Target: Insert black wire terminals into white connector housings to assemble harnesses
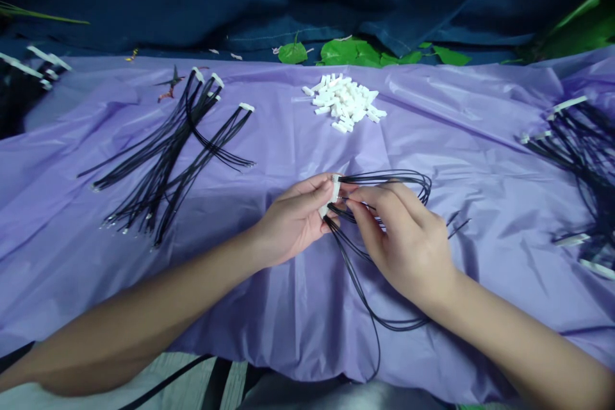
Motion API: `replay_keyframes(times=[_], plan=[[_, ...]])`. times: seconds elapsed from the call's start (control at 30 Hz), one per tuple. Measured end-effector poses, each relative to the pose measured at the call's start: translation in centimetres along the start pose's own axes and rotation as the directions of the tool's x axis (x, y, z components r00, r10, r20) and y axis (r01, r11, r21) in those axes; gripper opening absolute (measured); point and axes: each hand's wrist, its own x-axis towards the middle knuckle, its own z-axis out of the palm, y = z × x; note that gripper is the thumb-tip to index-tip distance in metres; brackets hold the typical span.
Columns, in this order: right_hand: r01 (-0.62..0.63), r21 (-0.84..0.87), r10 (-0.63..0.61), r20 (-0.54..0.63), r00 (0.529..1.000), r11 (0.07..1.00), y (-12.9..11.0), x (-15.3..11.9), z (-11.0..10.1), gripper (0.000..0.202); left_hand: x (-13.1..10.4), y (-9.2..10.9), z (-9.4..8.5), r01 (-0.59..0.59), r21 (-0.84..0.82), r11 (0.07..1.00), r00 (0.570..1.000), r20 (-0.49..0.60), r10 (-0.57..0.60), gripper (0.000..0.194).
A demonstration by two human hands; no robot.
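One black wire (342, 198) is pinched between the thumb and forefinger of the right hand (413, 243), its metal tip pointing left at one white connector (336, 187); whether tip and connector touch is too small to tell. The connector lies just left of those fingertips, gripped by the left hand (291, 221) between thumb and fingers. Its long axis runs away from the body, the far end leaning a little right, so the wire comes at it crosswise from the side. The left hand is the nearer, being closed on it. Several black wires (389, 177) leave the connector's right side and loop past the right hand

Farther out, on one purple sheet (283, 327), one heap of white housings (343, 102) sits beyond the hands, dozens overlapping. To the left, wired bundles (169, 150) show at least four white ends. One tangled mass of wires (593, 182) lies at the right edge, with at least four white ends. Past the sheet's far edge lie several green leaves (350, 51)
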Motion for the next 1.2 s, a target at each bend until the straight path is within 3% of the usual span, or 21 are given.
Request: replay_keyframes(times=[0.3, 0.6, 1.2], plan=[[0.066, -0.03, -0.066, 0.003, 0.998, 0.997, 0.0, 0.0, 0.1, 0.01, 0.0, -0.1, 0.0, -0.015, 0.028, 0.999, 1.0, -0.007, 0.016, 0.017], [0.123, -0.172, -0.123, 0.009, 0.992, 0.977, 0.1, -0.2, 0.6, 0.012, 0.3, -0.4, -0.2, -0.021, -0.02, 1.0, 1.0, 0.001, 0.021, 0.018], [0.061, -0.045, -0.062, -0.011, 0.998, 0.997, 0.2, 0.2, 2.1, 0.008, 0.5, -0.6, 0.3, -0.073, -0.059, 0.996, 0.995, -0.066, 0.069, 0.014]])
